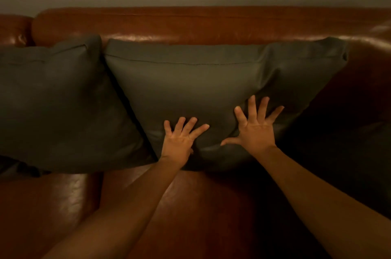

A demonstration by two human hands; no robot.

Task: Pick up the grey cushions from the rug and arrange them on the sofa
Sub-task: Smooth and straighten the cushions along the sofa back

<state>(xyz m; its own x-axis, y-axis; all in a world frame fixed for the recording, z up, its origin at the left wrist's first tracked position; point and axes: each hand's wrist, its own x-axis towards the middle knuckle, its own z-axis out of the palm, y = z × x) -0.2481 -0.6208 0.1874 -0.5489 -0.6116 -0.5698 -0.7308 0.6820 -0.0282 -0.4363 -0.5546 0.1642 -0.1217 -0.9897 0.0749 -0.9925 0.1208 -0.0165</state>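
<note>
I saw the cushion (203, 89) propped against the sofa (190, 26), with my left hand (179, 142) and right hand (256, 132) spread flat, pressing its lower front.

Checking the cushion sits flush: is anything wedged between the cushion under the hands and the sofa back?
Nothing visible. Left hand and right hand press flat on the grey cushion, which leans against the sofa back; the second cushion sits beside it.
</note>
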